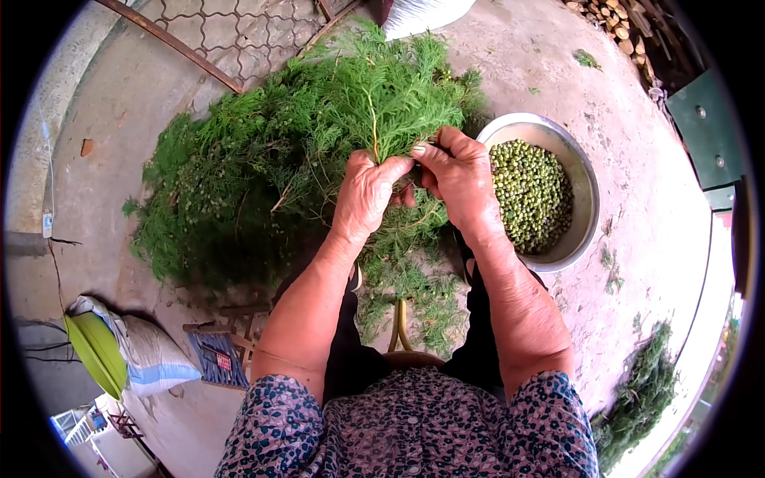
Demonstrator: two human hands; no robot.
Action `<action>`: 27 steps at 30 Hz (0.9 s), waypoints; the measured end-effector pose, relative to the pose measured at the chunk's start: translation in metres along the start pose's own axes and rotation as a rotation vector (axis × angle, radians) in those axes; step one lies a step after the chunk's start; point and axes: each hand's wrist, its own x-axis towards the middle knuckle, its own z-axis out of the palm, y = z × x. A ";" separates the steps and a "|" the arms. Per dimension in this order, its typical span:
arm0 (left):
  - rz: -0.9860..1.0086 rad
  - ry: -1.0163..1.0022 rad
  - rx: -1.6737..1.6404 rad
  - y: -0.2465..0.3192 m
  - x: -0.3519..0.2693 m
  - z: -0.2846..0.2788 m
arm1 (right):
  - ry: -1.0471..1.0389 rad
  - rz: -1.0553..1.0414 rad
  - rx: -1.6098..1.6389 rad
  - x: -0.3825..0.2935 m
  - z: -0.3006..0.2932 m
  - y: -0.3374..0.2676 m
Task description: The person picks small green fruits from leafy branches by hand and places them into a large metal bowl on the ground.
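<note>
My left hand (372, 191) is closed around the stem of a leafy green conifer sprig (382, 107). Close beside it on the right, my right hand (457, 173) has its thumb and forefinger pinched together at the sprig's edge; whatever lies between those fingertips is too small to tell. Beneath and to the left of both hands spreads a large heap of cut conifer branches (239, 179), some bearing small round cones. A round metal basin (588, 197) stands right of my right hand, partly filled with small green cones or berries (529, 191).
A white sack (424, 15) and a rusty metal grille (257, 36) lie beyond the heap. At the lower left are a green plastic basin (95, 352), a filled sack (155, 352) and a small woven stool (218, 358). More branches (642, 394) lie at right; stacked firewood (618, 30) is upper right.
</note>
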 end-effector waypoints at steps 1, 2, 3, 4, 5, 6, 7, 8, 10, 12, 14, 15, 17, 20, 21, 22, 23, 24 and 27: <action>-0.192 0.098 -0.374 -0.003 0.003 0.003 | -0.003 0.137 0.270 0.000 -0.002 -0.003; -0.230 0.136 -0.489 -0.007 0.004 0.002 | -0.006 0.275 0.539 0.001 -0.004 -0.005; -0.268 0.176 -0.602 -0.007 0.005 0.001 | -0.019 0.248 0.584 0.004 -0.006 -0.002; -0.240 0.253 -0.637 -0.005 0.006 0.004 | -0.015 0.235 0.655 0.005 -0.007 -0.002; -0.239 0.254 -0.635 -0.002 0.006 0.004 | -0.011 0.222 0.725 0.006 -0.008 -0.003; -0.264 0.245 -0.655 0.002 0.008 0.004 | -0.009 0.214 0.772 0.008 -0.011 -0.003; -0.289 0.236 -0.675 0.004 0.009 0.005 | -0.007 0.233 0.809 0.011 -0.015 -0.004; -0.283 0.272 -0.676 0.004 0.010 0.007 | -0.007 0.231 0.828 0.012 -0.018 -0.006; -0.270 0.286 -0.685 0.003 0.010 0.006 | -0.011 0.228 0.849 0.012 -0.018 -0.010; -0.283 0.311 -0.704 -0.002 0.011 0.004 | 0.094 0.234 0.911 0.011 -0.017 -0.011; -0.220 0.333 -0.661 -0.006 0.012 0.005 | 0.067 0.181 0.816 0.011 -0.019 -0.008; -0.159 0.356 -0.616 -0.007 0.012 0.005 | 0.041 0.129 0.720 0.011 -0.019 -0.009; -0.189 0.377 -0.545 -0.008 0.011 0.005 | 0.050 0.091 0.467 0.007 -0.013 -0.014; -0.237 0.364 -0.320 -0.014 0.007 0.004 | 0.024 -0.011 0.029 0.005 -0.003 -0.008; -0.238 0.361 -0.321 -0.014 0.008 0.005 | 0.031 -0.046 -0.059 0.007 -0.003 -0.003; -0.144 0.325 -0.323 -0.014 0.008 0.006 | 0.037 -0.077 -0.096 0.008 -0.003 0.001; -0.050 0.289 -0.325 -0.014 0.008 0.007 | 0.043 -0.108 -0.133 0.009 -0.003 0.004; -0.048 0.269 -0.238 -0.013 0.006 0.005 | 0.043 -0.108 -0.133 0.009 -0.004 0.006; 0.001 0.279 -0.253 -0.018 0.007 0.006 | 0.018 -0.131 -0.223 0.010 -0.004 0.009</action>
